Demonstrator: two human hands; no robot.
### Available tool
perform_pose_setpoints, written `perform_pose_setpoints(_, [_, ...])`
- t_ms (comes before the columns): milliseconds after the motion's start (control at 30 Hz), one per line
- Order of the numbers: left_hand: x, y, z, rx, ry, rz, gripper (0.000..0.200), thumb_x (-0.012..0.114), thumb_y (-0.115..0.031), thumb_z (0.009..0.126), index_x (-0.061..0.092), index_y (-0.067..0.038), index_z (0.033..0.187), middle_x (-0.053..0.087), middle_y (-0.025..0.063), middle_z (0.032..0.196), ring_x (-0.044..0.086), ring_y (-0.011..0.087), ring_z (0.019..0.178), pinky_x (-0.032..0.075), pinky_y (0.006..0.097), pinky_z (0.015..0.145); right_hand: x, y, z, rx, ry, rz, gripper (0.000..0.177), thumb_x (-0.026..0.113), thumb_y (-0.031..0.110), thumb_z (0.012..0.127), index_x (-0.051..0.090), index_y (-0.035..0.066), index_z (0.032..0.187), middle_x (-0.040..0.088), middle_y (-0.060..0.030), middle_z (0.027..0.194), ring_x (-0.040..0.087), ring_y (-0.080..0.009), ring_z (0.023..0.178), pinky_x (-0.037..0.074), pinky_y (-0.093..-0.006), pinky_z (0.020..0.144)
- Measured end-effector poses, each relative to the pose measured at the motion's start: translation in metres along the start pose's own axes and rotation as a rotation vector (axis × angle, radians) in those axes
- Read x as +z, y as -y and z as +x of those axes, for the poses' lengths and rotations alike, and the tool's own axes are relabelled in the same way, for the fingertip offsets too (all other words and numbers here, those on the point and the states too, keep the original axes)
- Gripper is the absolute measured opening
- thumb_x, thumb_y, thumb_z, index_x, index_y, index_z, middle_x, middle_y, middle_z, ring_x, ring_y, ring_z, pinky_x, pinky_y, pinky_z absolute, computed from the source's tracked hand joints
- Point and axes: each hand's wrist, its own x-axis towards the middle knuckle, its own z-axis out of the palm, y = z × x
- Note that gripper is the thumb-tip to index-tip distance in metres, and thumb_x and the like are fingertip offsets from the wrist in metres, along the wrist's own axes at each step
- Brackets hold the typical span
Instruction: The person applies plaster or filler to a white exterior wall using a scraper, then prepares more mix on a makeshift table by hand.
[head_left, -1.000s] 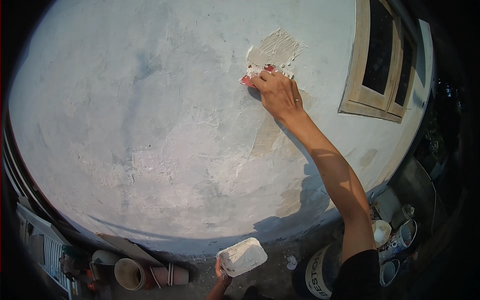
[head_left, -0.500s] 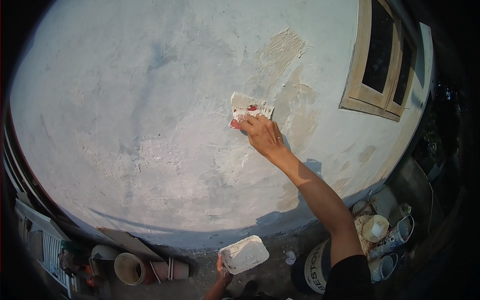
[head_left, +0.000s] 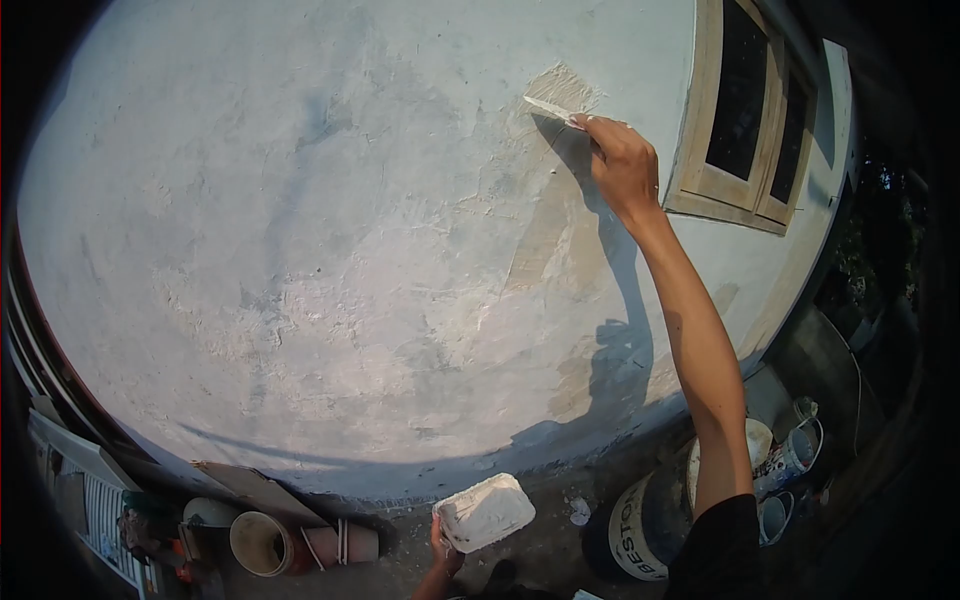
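Near the top of the pale wall (head_left: pixel 380 250), my right hand (head_left: pixel 622 160) grips a flat scraper (head_left: pixel 550 106), seen nearly edge-on. Its blade lies against the beige patch of wet filler (head_left: pixel 570 86), left of the window. Down at the wall's foot, my left hand (head_left: pixel 445 545) holds a white rectangular tray (head_left: pixel 486 513) by its left side. Whitish paste coats the inside of the tray. The arm's shadow falls on the wall below the scraper.
A wood-framed window (head_left: pixel 740 110) is at the upper right. On the ground stand a large dark drum (head_left: pixel 640 530), small paint pails (head_left: pixel 795 450) to its right, and a bucket (head_left: pixel 262 543) at the lower left, beside a leaning board (head_left: pixel 250 485).
My right hand has moved up and to the right with the scraper, from mid-wall to the upper beige patch. The scraper has turned edge-on. The tray has barely shifted.
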Motion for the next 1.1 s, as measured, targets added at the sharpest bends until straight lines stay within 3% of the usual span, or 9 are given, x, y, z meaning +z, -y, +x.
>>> perform_pose_setpoints(33, [0.000, 0.001, 0.000, -0.002, -0.015, 0.011, 0.058, 0.033, -0.051, 0.098, 0.050, -0.007, 0.132, 0.058, 0.0132, 0.129, 0.057, 0.0303, 0.118, 0.042, 0.0447, 0.102, -0.004, -0.010, 0.015, 0.073, 0.041, -0.011, 0.038, 0.054, -0.009, 0.076, 0.069, 0.011, 0.105, 0.070, -0.0081, 0.100, 0.066, -0.0277, 0.089, 0.053, -0.0375, 0.080])
perform_pose_setpoints(167, [0.003, 0.003, 0.002, -0.059, -0.012, -0.012, 0.059, 0.034, -0.052, 0.098, 0.050, -0.007, 0.133, 0.057, 0.0138, 0.129, 0.056, 0.0311, 0.118, 0.042, 0.0452, 0.103, 0.015, -0.038, 0.031, -0.079, 0.027, -0.055, 0.040, 0.052, -0.010, 0.077, 0.068, 0.010, 0.107, 0.069, -0.0099, 0.105, 0.064, -0.0298, 0.093, 0.053, -0.0391, 0.083])
perform_pose_setpoints(200, [0.000, 0.007, 0.004, -0.073, -0.022, -0.023, 0.060, 0.034, -0.053, 0.098, 0.050, -0.007, 0.133, 0.057, 0.0139, 0.130, 0.056, 0.0313, 0.118, 0.042, 0.0453, 0.103, 0.022, -0.037, 0.024, -0.129, 0.044, -0.058, 0.033, 0.055, -0.007, 0.078, 0.067, 0.007, 0.105, 0.069, -0.0105, 0.102, 0.064, -0.0295, 0.092, 0.053, -0.0389, 0.083])
perform_pose_setpoints(333, [-0.009, 0.018, 0.014, -0.082, -0.018, -0.037, 0.061, 0.034, -0.054, 0.097, 0.050, -0.007, 0.134, 0.056, 0.0139, 0.131, 0.055, 0.0316, 0.120, 0.041, 0.0455, 0.104, 0.028, 0.015, -0.034, -0.149, 0.214, 0.029, 0.023, 0.059, -0.001, 0.081, 0.064, 0.005, 0.103, 0.067, -0.0111, 0.103, 0.064, -0.0291, 0.091, 0.054, -0.0376, 0.081])
perform_pose_setpoints(433, [0.001, 0.012, 0.014, -0.048, 0.007, 0.007, 0.062, 0.033, -0.054, 0.097, 0.049, -0.008, 0.135, 0.056, 0.0137, 0.132, 0.054, 0.0313, 0.121, 0.040, 0.0455, 0.105, 0.038, 0.050, -0.096, -0.142, 0.391, 0.091, 0.032, 0.060, -0.004, 0.079, 0.063, 0.003, 0.111, 0.064, -0.0116, 0.113, 0.062, -0.0287, 0.102, 0.054, -0.0384, 0.084])
perform_pose_setpoints(633, [0.006, 0.015, 0.020, 0.015, 0.018, 0.027, 0.061, 0.033, -0.053, 0.098, 0.049, -0.008, 0.136, 0.055, 0.0135, 0.134, 0.053, 0.0314, 0.123, 0.040, 0.0461, 0.105, 0.034, 0.067, -0.135, -0.247, 0.272, 0.006, 0.029, 0.058, 0.004, 0.085, 0.063, 0.007, 0.114, 0.062, -0.0123, 0.117, 0.063, -0.0266, 0.103, 0.055, -0.0373, 0.083])
perform_pose_setpoints(867, [0.009, 0.021, 0.022, -0.016, -0.001, -0.044, 0.058, 0.034, -0.049, 0.100, 0.049, -0.004, 0.133, 0.057, 0.0144, 0.130, 0.055, 0.0296, 0.119, 0.040, 0.0430, 0.105, 0.008, -0.023, -0.010, -0.080, -0.003, -0.179, 0.030, 0.059, -0.002, 0.081, 0.063, 0.008, 0.109, 0.066, -0.0096, 0.108, 0.064, -0.0287, 0.097, 0.057, -0.0376, 0.078])
perform_pose_setpoints(967, [0.005, 0.026, 0.025, -0.025, 0.000, -0.048, 0.057, 0.034, -0.049, 0.100, 0.049, -0.005, 0.132, 0.058, 0.0134, 0.128, 0.056, 0.0289, 0.118, 0.041, 0.0429, 0.104, 0.025, -0.037, -0.015, -0.074, 0.143, -0.146, 0.027, 0.058, -0.003, 0.081, 0.063, 0.006, 0.105, 0.066, -0.0106, 0.104, 0.063, -0.0289, 0.094, 0.056, -0.0389, 0.077])
perform_pose_setpoints(1100, [0.018, 0.020, 0.026, -0.041, 0.004, -0.058, 0.056, 0.035, -0.049, 0.099, 0.050, -0.006, 0.132, 0.058, 0.0129, 0.128, 0.056, 0.0286, 0.118, 0.042, 0.0430, 0.103, 0.058, 0.007, -0.089, -0.122, 0.232, -0.025, 0.021, 0.057, -0.001, 0.082, 0.062, 0.003, 0.101, 0.062, -0.0117, 0.100, 0.062, -0.0274, 0.091, 0.058, -0.0376, 0.072])
